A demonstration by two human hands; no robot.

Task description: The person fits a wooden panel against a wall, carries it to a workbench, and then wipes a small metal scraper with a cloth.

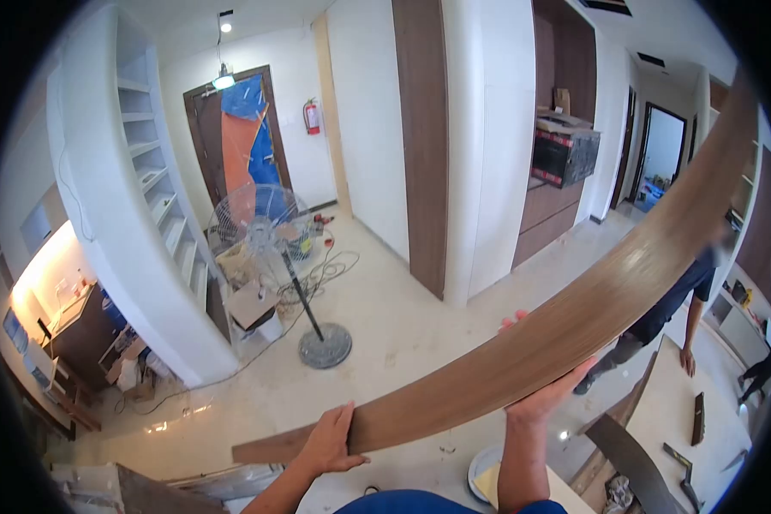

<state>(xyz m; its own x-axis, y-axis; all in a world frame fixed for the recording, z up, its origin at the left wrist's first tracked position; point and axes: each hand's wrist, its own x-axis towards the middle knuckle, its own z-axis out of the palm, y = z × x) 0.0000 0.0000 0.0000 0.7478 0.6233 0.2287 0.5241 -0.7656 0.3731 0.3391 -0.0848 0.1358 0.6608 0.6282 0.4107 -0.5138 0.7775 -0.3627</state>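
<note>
A long brown wood-grain plank (480, 373) runs from the lower left to the upper right in front of me and looks bowed in this wide view. My left hand (330, 441) is closed on it near its left end, with part of the hand behind the board. Farther along, my right hand (546, 394) supports the lower edge from beneath, its fingertips showing over the far edge. The plank hides part of the person in dark clothes (681, 287) at the right.
A pedestal fan (324, 344) stands on the floor ahead, near coiled cables (325, 278). White shelving (150, 180) rises at the left. At the lower right, a worktable (660, 411) bears a square tool (684, 475) and a dark curved strip (630, 454). The other person's hand (688, 361) rests there.
</note>
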